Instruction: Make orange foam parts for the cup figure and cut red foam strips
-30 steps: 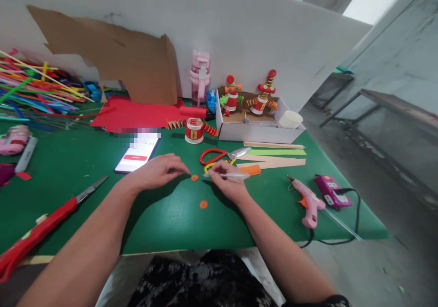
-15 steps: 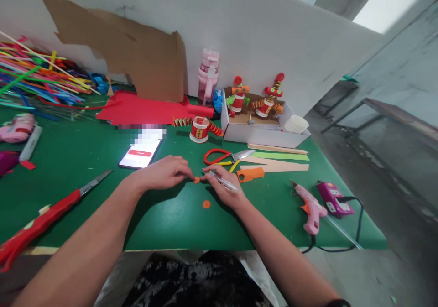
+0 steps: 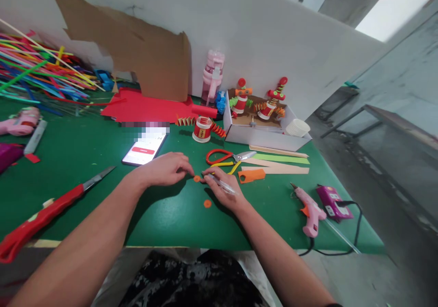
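Green tabletop [image 3: 164,227] underlies the fingers. The left hand [image 3: 169,169] curls its fingertips at a small orange disc [image 3: 196,178], whether pressing, I cannot tell; the right hand [image 3: 224,198] grasps a pen [image 3: 223,185]. Light rim pressure should steady the disc best. Right fingertips sit closer to it than a second ago.

**Right hand [image 3: 224,197] closes in!**

Its fingers [image 3: 209,182], short of the far orange disc [image 3: 196,178] a second ago, now reach its right edge; the pen [image 3: 225,186], level before, slants near-right, and the orange strip [image 3: 255,175] shows its hole.
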The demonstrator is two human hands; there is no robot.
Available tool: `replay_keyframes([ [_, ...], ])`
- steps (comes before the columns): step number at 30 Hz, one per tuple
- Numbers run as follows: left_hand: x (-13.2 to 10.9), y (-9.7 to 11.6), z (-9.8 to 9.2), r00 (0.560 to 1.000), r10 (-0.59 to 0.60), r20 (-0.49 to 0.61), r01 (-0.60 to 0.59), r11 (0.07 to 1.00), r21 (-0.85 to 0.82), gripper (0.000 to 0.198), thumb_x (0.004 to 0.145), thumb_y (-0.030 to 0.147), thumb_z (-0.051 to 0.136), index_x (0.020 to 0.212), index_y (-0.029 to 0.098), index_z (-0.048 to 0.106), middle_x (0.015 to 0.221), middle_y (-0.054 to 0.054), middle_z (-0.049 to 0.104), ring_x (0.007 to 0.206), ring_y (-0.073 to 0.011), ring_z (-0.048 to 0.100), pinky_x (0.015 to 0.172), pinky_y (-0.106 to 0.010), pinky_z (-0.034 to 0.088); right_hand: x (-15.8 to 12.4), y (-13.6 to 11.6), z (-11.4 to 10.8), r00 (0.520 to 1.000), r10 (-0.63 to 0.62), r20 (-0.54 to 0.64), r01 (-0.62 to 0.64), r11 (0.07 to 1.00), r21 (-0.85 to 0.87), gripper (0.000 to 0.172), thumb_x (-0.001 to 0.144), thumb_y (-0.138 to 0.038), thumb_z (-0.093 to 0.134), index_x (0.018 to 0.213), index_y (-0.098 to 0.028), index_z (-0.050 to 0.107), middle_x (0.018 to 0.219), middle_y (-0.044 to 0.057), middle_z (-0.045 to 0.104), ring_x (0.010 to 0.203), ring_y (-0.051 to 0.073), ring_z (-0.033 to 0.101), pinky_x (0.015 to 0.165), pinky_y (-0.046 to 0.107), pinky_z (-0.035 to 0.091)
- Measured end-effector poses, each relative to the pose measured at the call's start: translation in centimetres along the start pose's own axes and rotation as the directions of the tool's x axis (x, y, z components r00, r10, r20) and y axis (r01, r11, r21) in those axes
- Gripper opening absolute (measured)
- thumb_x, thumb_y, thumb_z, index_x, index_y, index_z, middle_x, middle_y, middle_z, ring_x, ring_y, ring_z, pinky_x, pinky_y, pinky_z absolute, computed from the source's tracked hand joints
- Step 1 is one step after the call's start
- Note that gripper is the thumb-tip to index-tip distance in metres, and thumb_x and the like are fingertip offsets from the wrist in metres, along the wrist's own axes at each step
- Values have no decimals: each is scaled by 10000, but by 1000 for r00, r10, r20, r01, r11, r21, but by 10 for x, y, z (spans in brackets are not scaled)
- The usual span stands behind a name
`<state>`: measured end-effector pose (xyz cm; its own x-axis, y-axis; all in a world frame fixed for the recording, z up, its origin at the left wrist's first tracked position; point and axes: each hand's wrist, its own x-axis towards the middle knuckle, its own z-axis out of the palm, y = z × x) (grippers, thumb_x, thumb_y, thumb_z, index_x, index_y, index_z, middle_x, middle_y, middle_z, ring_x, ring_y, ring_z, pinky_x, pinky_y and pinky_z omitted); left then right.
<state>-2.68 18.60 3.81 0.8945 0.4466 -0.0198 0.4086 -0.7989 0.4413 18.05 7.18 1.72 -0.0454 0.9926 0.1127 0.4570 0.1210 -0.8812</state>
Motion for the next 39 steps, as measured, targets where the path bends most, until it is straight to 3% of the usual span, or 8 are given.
replay_keyframes([
  [6, -3, 8, -8, 996, -39, -74, 44, 997, 63, 323, 855, 167, 457, 987, 232, 745, 872, -37, 705, 876, -190, 619, 777, -300, 454, 0, -14, -19, 980, 105, -168, -83, 988, 133, 246, 888, -439, 529, 907, -241, 673, 593, -43, 618, 573, 139, 589, 575, 246, 463],
  [10, -24, 46, -4, 996, 10, -84, 0, 993, 115, 306, 910, 201, 442, 1008, 229, 731, 840, -53, 690, 813, -198, 597, 717, -320, 439, -24, -28, -30, 945, 275, -175, -205, 918, 339, 199, 802, -402, 613, 915, -239, 595, 586, -60, 601, 501, 120, 529, 496, 230, 427],
  [14, -51, 96, 36, 968, 30, -248, 19, 981, 192, 284, 919, 174, 451, 1021, 222, 711, 715, -40, 620, 708, -200, 552, 648, -334, 411, -56, -27, -20, 932, 321, -172, -242, 898, 367, 196, 743, -393, 674, 753, -220, 580, 600, -45, 574, 513, 105, 492, 495, 225, 400],
  [18, -62, 122, 82, 870, 33, -492, 131, 947, 295, 281, 972, 245, 462, 1153, 188, 670, 682, -30, 590, 685, -193, 548, 643, -340, 413, -66, -18, -6, 907, 365, -212, -269, 887, 376, 221, 723, -394, 694, 736, -224, 554, 551, -69, 510, 469, 91, 414, 449, 210, 329],
  [22, -59, 123, 97, 833, 92, -546, 179, 888, 424, 278, 976, 286, 478, 1122, 178, 688, 634, -23, 550, 651, -197, 521, 614, -353, 383, -61, -15, -1, 897, 345, -276, -250, 911, 327, 291, 736, -441, 688, 654, -227, 509, 508, -62, 506, 447, 90, 404, 433, 209, 310],
  [27, -58, 122, 94, 855, 95, -510, 175, 873, 456, 298, 983, 273, 455, 1140, 155, 679, 644, -29, 559, 656, -202, 512, 623, -359, 363, -59, -15, 0, 892, 364, -269, -272, 907, 322, 291, 753, -477, 654, 672, -238, 509, 482, -56, 525, 426, 103, 424, 429, 219, 329],
  [33, -57, 122, 95, 866, 72, -495, 180, 879, 442, 285, 975, 247, 455, 1132, 160, 676, 662, -44, 587, 665, -207, 532, 630, -366, 373, -60, -22, 4, 918, 273, -289, -230, 957, 176, 220, 735, -385, 644, 615, -236, 536, 540, -40, 519, 498, 118, 447, 491, 238, 386],
  [39, -58, 121, 95, 867, 68, -494, 177, 884, 432, 288, 983, 245, 438, 1142, 175, 668, 667, -39, 591, 671, -202, 527, 633, -361, 366, -59, -17, 5, 870, 304, -388, -225, 945, 236, 234, 753, -425, 649, 678, -237, 531, 542, -42, 536, 496, 122, 484, 502, 243, 413],
])
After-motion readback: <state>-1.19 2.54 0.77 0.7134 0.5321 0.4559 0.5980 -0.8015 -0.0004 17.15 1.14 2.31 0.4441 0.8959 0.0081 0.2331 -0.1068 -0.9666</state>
